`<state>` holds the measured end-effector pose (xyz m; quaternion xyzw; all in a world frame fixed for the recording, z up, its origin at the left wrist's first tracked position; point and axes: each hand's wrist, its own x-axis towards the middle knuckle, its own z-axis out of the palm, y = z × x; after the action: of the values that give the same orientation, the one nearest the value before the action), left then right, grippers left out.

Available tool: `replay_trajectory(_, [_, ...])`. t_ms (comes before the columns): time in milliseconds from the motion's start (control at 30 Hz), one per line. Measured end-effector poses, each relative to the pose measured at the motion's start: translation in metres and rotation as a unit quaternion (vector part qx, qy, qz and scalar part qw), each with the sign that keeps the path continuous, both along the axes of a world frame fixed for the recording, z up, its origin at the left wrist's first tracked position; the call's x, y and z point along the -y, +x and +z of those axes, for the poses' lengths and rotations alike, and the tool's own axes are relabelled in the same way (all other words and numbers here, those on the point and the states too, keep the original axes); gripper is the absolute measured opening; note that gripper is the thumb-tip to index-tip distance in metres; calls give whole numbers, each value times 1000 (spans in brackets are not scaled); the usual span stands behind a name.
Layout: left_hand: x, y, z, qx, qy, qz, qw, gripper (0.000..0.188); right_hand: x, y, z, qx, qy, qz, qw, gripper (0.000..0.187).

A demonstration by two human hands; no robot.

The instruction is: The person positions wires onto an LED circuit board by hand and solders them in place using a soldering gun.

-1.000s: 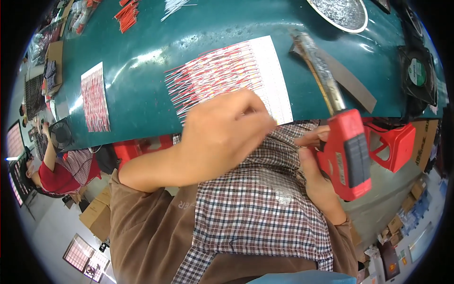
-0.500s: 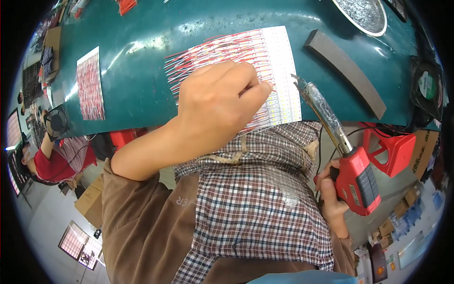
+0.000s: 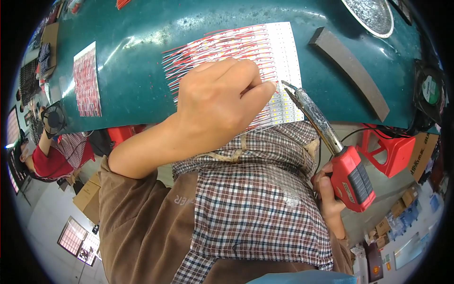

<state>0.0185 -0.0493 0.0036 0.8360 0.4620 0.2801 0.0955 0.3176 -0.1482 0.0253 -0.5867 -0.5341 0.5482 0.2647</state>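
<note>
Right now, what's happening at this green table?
A person's right hand grips a red soldering gun, its tip over a white sheet of strips with red and white wires. The left hand has its fingers curled over that sheet; anything pinched in them is hidden. A dark bar lies to the right, and another wired sheet lies farther left.

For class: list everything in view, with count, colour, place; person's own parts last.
wired board: one, white, table centre
second wired board: one, red-white, table left
soldering iron: one, red-black, right grip
bar: one, grey, table right
dish: one, silver, top right
fans: two, black, table's ends
table: one, green, top
stool: one, red, right
co-worker: one, red sleeve, left
apron: one, checked, person's front
left grip: one, over wired board
right grip: one, on soldering iron
</note>
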Motion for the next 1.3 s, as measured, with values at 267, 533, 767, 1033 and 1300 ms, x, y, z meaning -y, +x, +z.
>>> replay_trajectory(267, [0,0,-3,2,42,-2,999,34,0,2,2,15,-4,10,1000,21])
replay_trajectory(533, [-1,1,-3,4,56,6,998,35,-2,-2,4,8,-3,-4,1000,19])
replay_trajectory(767, [-3,2,4,87,-25,7,996,28,-14,-16,11,-70,-13,-57,996,23])
replay_trajectory(1033, [2,10,36,377,-435,40,817,12,-76,-83,12,-120,121,-66,983,54])
replay_trajectory(1300, [6,18,32,423,-523,54,738,12,-91,-103,7,-220,138,-72,963,52])
